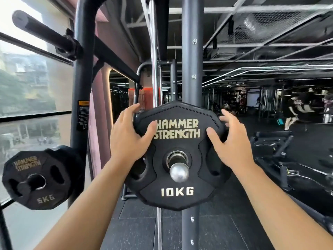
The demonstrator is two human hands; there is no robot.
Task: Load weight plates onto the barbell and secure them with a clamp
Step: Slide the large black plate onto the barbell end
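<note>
A black 10KG plate (180, 201) lettered HAMMER STRENGTH sits on the chrome barbell sleeve (179, 172). A same-brand 5KG plate (45, 199) hangs lower left. The left hand (129, 139) and right hand (232, 141) clasp its upper rim, thumbs on the face, fingers curled behind

10kg plate (177, 193) dead centre, on bar (179, 171); the bar end pokes through its hole toward camera. Left hand (129, 139) on the plate rim at 10 o'clock, right hand (232, 143) at 2. Post (192, 69) directly behind plate, 12 to 6. 5kg plate (41, 195) at 8, on rack (82, 78), window (27, 87) behind. Bench (275, 147) at 3.
</note>
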